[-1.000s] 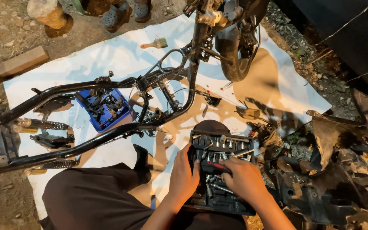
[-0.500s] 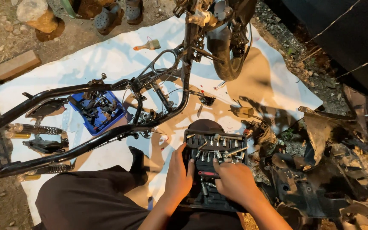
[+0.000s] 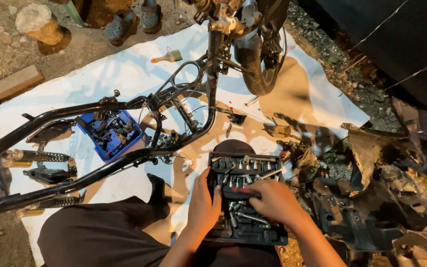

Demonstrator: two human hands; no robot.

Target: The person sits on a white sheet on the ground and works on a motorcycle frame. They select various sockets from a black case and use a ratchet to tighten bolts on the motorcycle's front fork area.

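Note:
A black socket-set case [image 3: 245,237] lies open on the white sheet in front of me, filled with several chrome sockets and bits. My left hand [image 3: 202,205] rests on the case's left edge, fingers curled over it. My right hand [image 3: 273,200] lies over the middle of the case, its fingers closed around a red-and-black tool handle [image 3: 240,191] in the tray. A stripped black motorcycle frame [image 3: 124,158] stretches across the sheet to the left, its front wheel [image 3: 260,54] at the top.
A blue tray of small parts [image 3: 107,132] sits inside the frame. Shock springs [image 3: 40,157] lie at the left. Black body panels [image 3: 371,207] pile up on the right. A paintbrush [image 3: 166,57], a wooden block [image 3: 8,85] and another person's sandalled feet [image 3: 134,20] are at the top.
The view has shifted down slightly. My right hand has moved left across the case onto the red-and-black handle; my left hand stays on the case's left edge.

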